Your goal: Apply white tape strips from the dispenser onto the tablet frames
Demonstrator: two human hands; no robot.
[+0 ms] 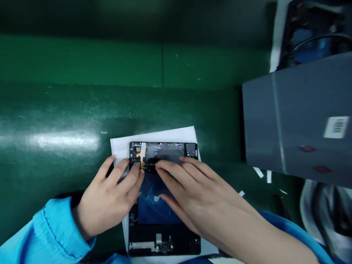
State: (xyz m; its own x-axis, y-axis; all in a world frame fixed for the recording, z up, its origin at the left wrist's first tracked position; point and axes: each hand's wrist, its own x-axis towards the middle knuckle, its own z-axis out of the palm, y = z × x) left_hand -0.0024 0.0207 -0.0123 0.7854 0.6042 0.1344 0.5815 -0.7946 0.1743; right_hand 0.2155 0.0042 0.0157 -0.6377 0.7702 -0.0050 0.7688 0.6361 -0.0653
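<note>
An opened tablet [165, 234] lies back-up on a white sheet [121, 145] on the green surface, showing a blue battery area, black frame and circuit parts. My left hand [110, 200] rests on its left edge, fingers curled down onto the upper left corner near a small connector. My right hand [192, 190] lies across the middle, fingers stretched flat and pressing near the same spot by the grey shield. Neither hand holds a tool that I can see.
A large grey box [297, 121] with a barcode label [337, 127] hangs over the right side. Behind it stands a dark tray [310, 33] with cables. The green belt [82, 110] stretches left and back. Blue sleeves cover both forearms.
</note>
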